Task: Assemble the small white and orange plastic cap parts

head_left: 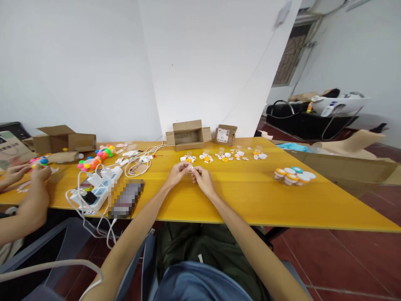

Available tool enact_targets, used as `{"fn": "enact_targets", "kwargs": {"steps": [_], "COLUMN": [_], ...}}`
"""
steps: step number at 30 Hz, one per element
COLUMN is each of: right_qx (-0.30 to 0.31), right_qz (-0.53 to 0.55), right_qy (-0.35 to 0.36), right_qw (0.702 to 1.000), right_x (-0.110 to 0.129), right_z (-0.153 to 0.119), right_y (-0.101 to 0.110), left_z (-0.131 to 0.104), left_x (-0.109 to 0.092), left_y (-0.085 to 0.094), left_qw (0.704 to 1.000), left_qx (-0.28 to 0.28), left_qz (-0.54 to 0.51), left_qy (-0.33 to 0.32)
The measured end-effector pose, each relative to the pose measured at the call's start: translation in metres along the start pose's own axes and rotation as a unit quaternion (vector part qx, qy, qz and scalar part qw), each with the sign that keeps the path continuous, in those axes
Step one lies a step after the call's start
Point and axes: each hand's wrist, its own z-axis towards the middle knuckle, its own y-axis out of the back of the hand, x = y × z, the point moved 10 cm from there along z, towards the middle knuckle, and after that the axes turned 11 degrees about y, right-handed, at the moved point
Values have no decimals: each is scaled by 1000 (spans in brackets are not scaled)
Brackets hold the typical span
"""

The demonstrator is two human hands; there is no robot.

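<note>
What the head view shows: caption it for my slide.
Left hand and right hand hold a small white piece over a table.

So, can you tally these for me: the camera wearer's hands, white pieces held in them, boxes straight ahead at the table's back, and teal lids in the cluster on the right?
Hands: 2, left hand and right hand
White piece: 1, partly hidden
Boxes: 2, wide box and small box
Teal lid: 1
Total: 6
</note>
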Motion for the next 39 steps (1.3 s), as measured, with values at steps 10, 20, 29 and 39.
{"fn": "enact_targets", "kwargs": {"steps": [10,20,29,39], "right_qx": [127,302,299,245], "right_qz": [-269,-499,-494,-418], "right_qy": [134,186,174,142], "right_qw": [945,791,798,864], "right_x": [22,31,30,25], "right_z": [-9,-15,-15,-19], "right_y": [-29,-83,-79,-45], "left_z": [0,3,3,1], "left_x": [5,23,23,14], "left_y": [56,72,67,42], "left_qw": [978,960,965,987], "left_qx": [-185,-216,-200,-139], "left_qz": [-92,-173,-157,-64], "left_qy": [-3,48,59,57]}}
